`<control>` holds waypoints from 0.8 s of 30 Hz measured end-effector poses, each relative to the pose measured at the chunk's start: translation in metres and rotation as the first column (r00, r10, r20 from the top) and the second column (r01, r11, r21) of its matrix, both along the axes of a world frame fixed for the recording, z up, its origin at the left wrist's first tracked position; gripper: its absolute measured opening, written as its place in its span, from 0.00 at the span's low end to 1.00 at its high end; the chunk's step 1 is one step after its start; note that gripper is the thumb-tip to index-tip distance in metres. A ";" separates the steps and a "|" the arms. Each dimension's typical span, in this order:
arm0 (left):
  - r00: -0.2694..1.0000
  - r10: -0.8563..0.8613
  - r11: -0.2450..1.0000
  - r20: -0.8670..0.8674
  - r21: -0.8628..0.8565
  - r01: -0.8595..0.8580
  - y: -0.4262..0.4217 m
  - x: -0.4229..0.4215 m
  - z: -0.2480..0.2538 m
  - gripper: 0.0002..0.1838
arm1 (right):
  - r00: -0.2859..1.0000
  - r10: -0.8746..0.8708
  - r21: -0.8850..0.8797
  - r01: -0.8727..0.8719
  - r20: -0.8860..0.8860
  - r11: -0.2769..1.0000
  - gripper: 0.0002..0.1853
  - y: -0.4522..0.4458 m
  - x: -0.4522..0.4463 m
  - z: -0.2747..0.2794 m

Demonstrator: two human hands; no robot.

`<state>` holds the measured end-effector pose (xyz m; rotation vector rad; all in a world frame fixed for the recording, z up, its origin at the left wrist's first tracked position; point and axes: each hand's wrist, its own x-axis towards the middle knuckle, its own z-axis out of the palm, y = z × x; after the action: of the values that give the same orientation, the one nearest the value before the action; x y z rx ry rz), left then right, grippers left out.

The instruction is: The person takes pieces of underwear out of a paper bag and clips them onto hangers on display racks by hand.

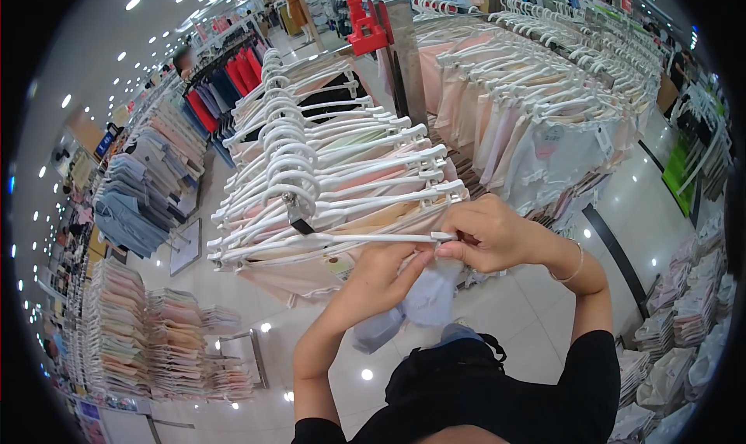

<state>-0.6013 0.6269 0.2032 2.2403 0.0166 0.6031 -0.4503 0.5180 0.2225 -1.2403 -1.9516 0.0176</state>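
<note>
A white clip hanger (365,239) hangs at the near end of a crowded rail. My right hand (489,232) is closed, thumb and fingers pinching the clip at the hanger's right end. Just below that bar, my left hand (385,277) is closed with its thumb against the top of a pale bluish-white garment (432,295). The garment droops beneath both hands; its upper edge is partly hidden by my fingers. Behind the hanger, several more white hangers (326,186) carry peach, pink and pale green clothes, their hooks lined up along the rail.
A red clamp-like fitting (364,26) tops the metal post beyond the rail. To the right stands another rack of pale garments (544,156). Folded stacks (124,319) lie low on the left, more piles (672,327) on the right. Glossy tiles (536,304) cover the floor.
</note>
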 end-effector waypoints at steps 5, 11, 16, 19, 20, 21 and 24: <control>1.000 0.010 0.999 0.000 -0.048 -0.010 -0.003 0.000 0.007 0.08 | 0.999 -0.020 0.018 0.020 0.050 1.000 0.11 0.000 0.001 0.001; 0.996 0.033 0.999 -0.086 0.022 -0.031 -0.005 0.001 0.005 0.09 | 0.999 -0.032 0.007 0.032 0.019 0.999 0.10 -0.001 0.003 0.006; 0.998 0.026 0.999 -0.055 -0.037 -0.028 -0.002 0.005 0.001 0.09 | 0.996 -0.024 0.067 0.019 0.081 0.998 0.10 0.003 0.005 0.004; 1.000 0.024 0.997 -0.007 -0.072 -0.025 -0.002 0.006 0.000 0.08 | 0.992 -0.019 0.114 0.005 0.124 0.993 0.10 0.004 0.007 0.003; 1.000 0.027 0.999 0.007 -0.048 -0.026 -0.002 0.006 0.001 0.08 | 0.991 -0.021 0.125 0.004 0.134 0.992 0.10 0.004 0.007 0.002; 0.999 0.028 0.999 0.021 -0.023 -0.028 -0.003 0.006 0.002 0.07 | 0.991 -0.027 0.109 0.012 0.132 0.994 0.11 0.003 0.007 0.003; 0.999 0.029 0.999 0.015 -0.033 -0.029 -0.003 0.005 0.001 0.07 | 0.991 -0.034 0.087 0.023 0.132 0.996 0.13 0.001 0.005 0.004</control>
<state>-0.5959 0.6240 0.2046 2.2068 0.0513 0.6313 -0.4453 0.5191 0.2267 -1.2399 -2.0265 -0.1660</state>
